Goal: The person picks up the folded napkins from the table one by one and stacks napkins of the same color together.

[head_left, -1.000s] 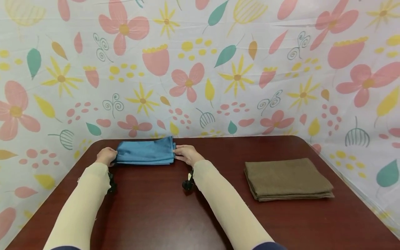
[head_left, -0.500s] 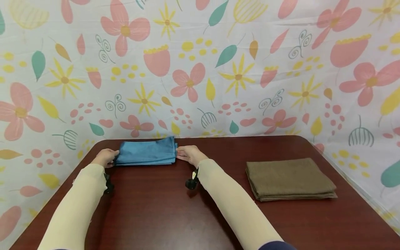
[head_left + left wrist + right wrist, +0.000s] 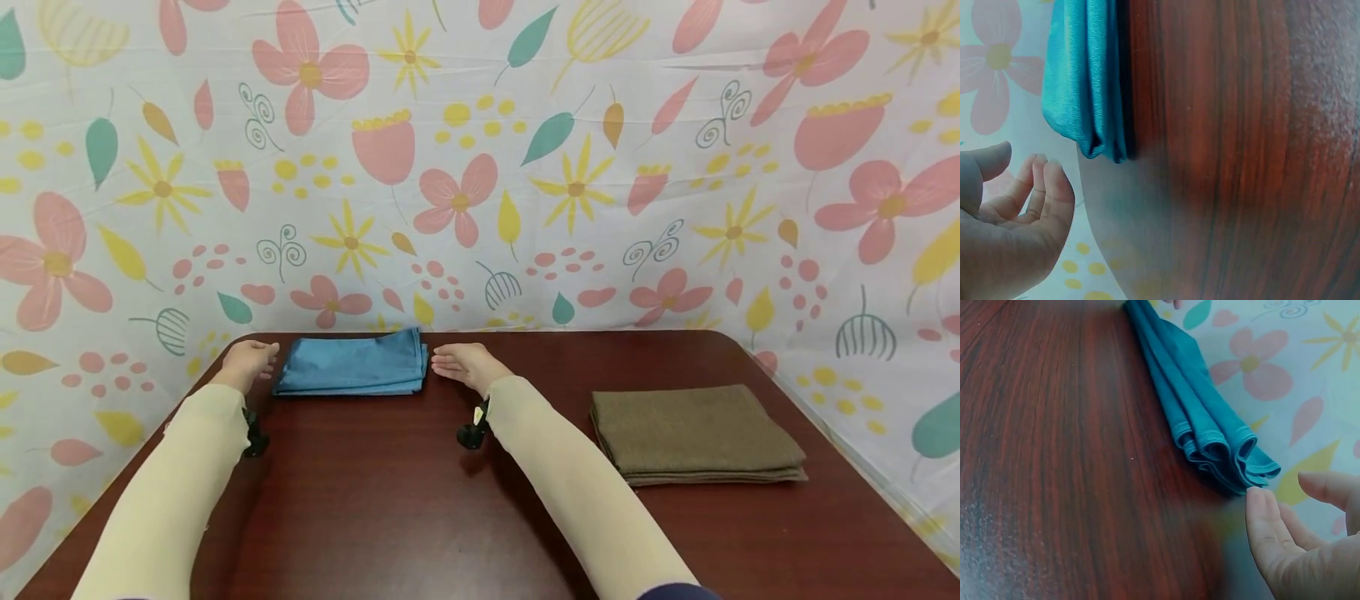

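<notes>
A folded blue cloth [image 3: 352, 364] lies near the far left of the dark red-brown table. Just off its left end is my left hand [image 3: 251, 362], fingers loosely bent and holding nothing. The left wrist view shows a gap between this hand [image 3: 1022, 219] and the layered folds of the blue cloth [image 3: 1088, 75]. My right hand [image 3: 468, 365] is beside the cloth's right end, its fingers extended. In the right wrist view, the right hand's thumb and fingers are apart, with the fingertips [image 3: 1260, 503] close to the cloth's stacked edges [image 3: 1213, 447]; whether they touch is hard to tell there.
A folded brown cloth [image 3: 697, 435] lies on the right side of the table [image 3: 360, 500]. Behind the table's far edge hangs a white sheet [image 3: 480, 275] printed with flowers and leaves. Small black devices are strapped at both wrists.
Both hands have let go of the blue cloth's ends and drawn apart, the left hand leftward, the right hand slightly rightward. The blue cloth stays in place on the table.
</notes>
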